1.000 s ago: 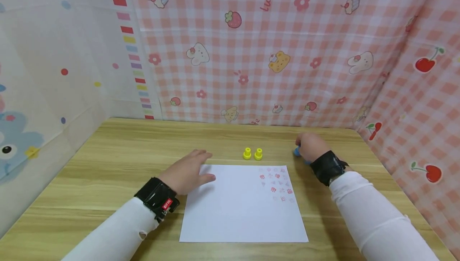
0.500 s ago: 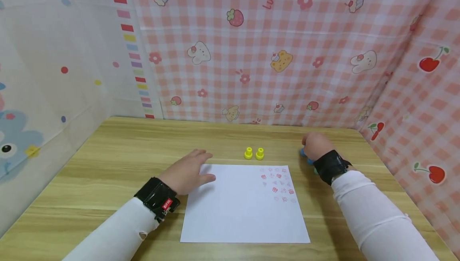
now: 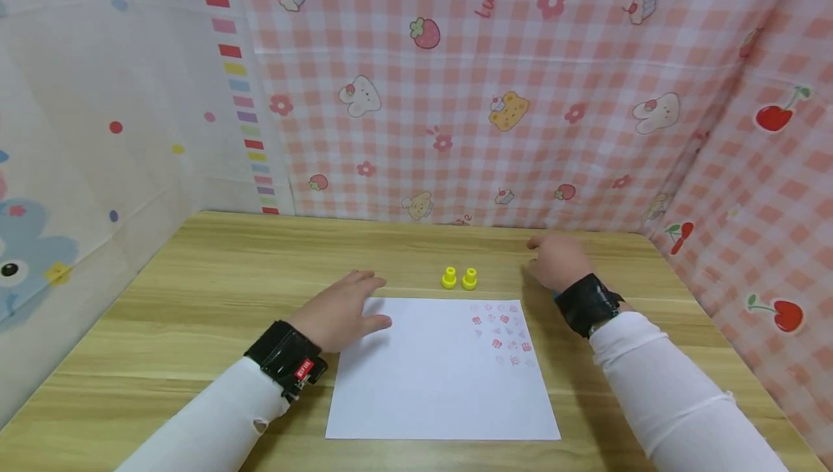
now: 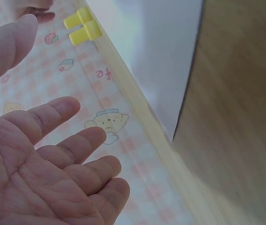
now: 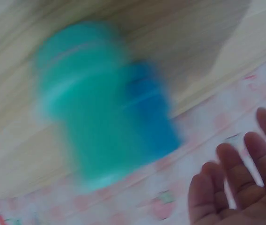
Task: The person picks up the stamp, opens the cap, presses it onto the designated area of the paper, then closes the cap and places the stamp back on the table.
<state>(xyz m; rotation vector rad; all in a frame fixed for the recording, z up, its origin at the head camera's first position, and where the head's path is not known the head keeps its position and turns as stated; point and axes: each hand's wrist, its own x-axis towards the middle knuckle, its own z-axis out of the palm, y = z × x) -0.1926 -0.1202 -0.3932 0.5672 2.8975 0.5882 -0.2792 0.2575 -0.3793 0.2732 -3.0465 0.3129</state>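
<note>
The left hand (image 3: 337, 314) and right hand (image 3: 560, 262) are empty, fingers loose. Toward the worktop's (image 3: 628, 262) far right corner, best skirt the green stamp (image 5: 91, 103) and blue stamp (image 5: 154, 115) gently.

On the table (image 3: 195, 277), paper (image 3: 429, 385) lies in front of two stamps (image 3: 449, 280); other stamps (image 5: 93, 112) stand toward the far right corner.

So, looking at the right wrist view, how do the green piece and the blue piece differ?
Size: the green piece looks larger than the blue piece, though it may just be nearer the camera.
Overlap: the green piece is in front, partly covering the blue piece.
Position: the blue piece appears closer than the green piece to the right hand's fingers.
Shared: both are blurred, and neither is held.
</note>
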